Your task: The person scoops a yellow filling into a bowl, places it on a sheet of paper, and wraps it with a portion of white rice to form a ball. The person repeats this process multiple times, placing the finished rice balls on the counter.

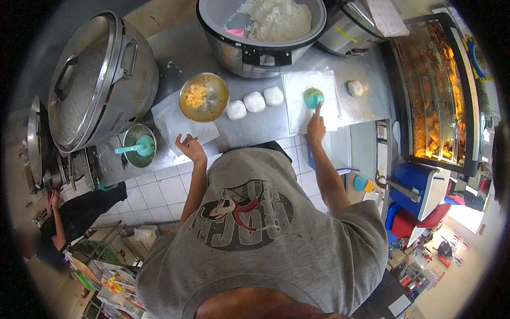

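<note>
My right hand (316, 127) grips the handle of a turquoise plastic scoop (312, 98), index finger laid along it. The scoop rests on a stack of white paper sheets (299, 115) and has bits of green on it. Bent fingers and nothing held: that is my left hand (191, 146), over the sheets of paper (171, 115) at the left. Above it stands a metal bowl (221, 107) with orange-yellow crumbly food (197, 95). Several white wrapped balls (254, 102) sit in a row between bowl and stack. Another wrapped ball (355, 88) lies right of the stack.
A large open cooker (263, 60) of white rice (283, 20) stands at the steel counter's back. A big lidded pot (139, 75) is at the left, near a small bowl (139, 162) with a second turquoise scoop (144, 146). A lit glass food cabinet (434, 95) stands right; another person (57, 235) is far left.
</note>
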`<control>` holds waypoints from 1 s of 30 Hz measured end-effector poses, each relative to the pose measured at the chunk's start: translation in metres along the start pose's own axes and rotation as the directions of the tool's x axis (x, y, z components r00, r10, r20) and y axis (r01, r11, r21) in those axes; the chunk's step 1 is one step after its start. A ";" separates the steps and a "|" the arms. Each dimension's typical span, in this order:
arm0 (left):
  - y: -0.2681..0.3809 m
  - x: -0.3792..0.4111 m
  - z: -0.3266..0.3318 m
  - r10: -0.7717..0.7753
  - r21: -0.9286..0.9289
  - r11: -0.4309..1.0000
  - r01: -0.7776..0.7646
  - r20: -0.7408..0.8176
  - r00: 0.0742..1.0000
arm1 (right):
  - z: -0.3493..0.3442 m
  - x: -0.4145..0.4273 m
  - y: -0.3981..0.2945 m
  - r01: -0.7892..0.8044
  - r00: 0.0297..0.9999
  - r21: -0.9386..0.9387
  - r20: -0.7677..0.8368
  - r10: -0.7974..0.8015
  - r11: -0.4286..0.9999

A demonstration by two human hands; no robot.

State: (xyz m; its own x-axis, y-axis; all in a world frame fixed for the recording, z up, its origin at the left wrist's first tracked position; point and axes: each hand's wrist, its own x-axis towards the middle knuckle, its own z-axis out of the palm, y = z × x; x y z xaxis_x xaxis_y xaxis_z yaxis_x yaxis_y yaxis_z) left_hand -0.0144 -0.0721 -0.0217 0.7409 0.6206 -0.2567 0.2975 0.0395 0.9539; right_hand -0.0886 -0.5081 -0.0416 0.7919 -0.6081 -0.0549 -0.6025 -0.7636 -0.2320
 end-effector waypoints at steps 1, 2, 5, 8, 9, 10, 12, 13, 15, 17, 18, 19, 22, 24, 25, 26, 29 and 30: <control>-0.001 -0.002 -0.006 -0.003 0.014 1.000 0.003 -0.018 1.000 | 0.002 -0.002 -0.008 -0.013 0.999 0.013 -0.048 0.014 1.000; -0.002 -0.005 -0.010 -0.001 0.043 0.999 0.001 -0.016 1.000 | 0.002 -0.009 -0.016 0.024 0.998 0.042 -0.061 -0.021 0.999; 0.009 -0.014 -0.018 0.035 0.086 0.996 -0.027 -0.083 0.996 | -0.010 -0.015 0.005 0.064 0.987 -0.067 0.154 -0.053 0.996; 0.031 -0.025 -0.014 0.236 0.262 0.945 -0.196 -0.132 0.963 | -0.001 0.003 0.006 0.027 1.000 0.015 0.005 -0.027 1.000; 0.040 -0.034 -0.014 0.325 0.362 0.895 -0.261 -0.128 0.937 | 0.006 0.002 0.002 0.013 0.998 0.037 -0.065 -0.011 0.999; 0.048 -0.037 -0.003 0.400 0.238 0.900 -0.366 -0.111 0.910 | -0.002 -0.002 -0.013 0.052 0.995 0.083 -0.086 -0.045 0.995; 0.069 -0.056 0.010 0.591 0.282 0.765 -0.580 0.050 0.805 | -0.007 -0.019 0.008 0.100 0.994 0.030 0.051 -0.101 0.995; 0.075 -0.065 0.024 0.674 0.276 0.680 -0.680 0.130 0.727 | -0.008 -0.017 0.022 0.127 0.986 0.004 0.106 -0.127 0.992; 0.066 -0.088 0.054 0.645 0.004 0.705 -0.709 0.411 0.644 | -0.005 -0.004 0.025 0.087 0.993 0.029 0.075 -0.089 0.996; 0.072 -0.127 0.103 0.564 -0.197 0.669 -0.717 0.762 0.317 | -0.011 0.009 -0.002 0.021 0.999 0.100 -0.026 -0.019 0.995; 0.074 -0.146 0.132 0.518 -0.291 0.582 -0.760 0.852 0.071 | -0.001 0.009 -0.002 0.068 0.989 0.099 -0.140 -0.054 0.993; 0.062 -0.160 0.159 0.372 -0.272 0.562 -0.782 0.927 -0.055 | 0.000 0.012 0.001 0.075 0.992 0.104 -0.112 -0.063 0.992; -0.001 -0.189 0.227 0.249 -0.184 0.360 -0.915 0.964 -0.096 | -0.006 0.015 0.007 0.134 0.990 0.160 -0.074 -0.123 0.978; -0.013 -0.199 0.260 0.134 -0.082 0.320 -0.944 0.990 -0.041 | -0.007 0.021 0.012 0.100 0.995 0.145 -0.038 -0.096 0.984; -0.021 -0.201 0.270 0.122 -0.051 0.316 -0.948 0.992 -0.012 | -0.006 0.025 0.013 0.087 0.996 0.135 -0.015 -0.085 0.987; -0.028 -0.201 0.278 0.112 -0.017 0.311 -0.950 0.994 0.019 | -0.005 0.032 0.012 0.065 0.998 0.138 0.005 -0.066 0.988; -0.038 -0.201 0.279 0.033 0.046 0.248 -0.968 0.998 0.056 | -0.007 0.031 0.002 0.037 0.999 0.221 -0.015 -0.035 0.975; -0.037 -0.195 0.283 0.064 0.031 0.310 -0.950 0.997 0.053 | -0.008 0.025 0.007 0.061 0.998 0.199 0.015 -0.065 0.978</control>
State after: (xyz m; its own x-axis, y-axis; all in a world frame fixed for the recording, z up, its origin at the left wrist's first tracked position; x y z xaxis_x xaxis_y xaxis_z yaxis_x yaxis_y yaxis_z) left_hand 0.0000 -0.4161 -0.0510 0.6583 -0.7450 -0.1078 -0.5934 -0.6017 0.5347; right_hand -0.0744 -0.5306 -0.0367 0.8310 -0.5536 -0.0545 -0.5214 -0.7410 -0.4232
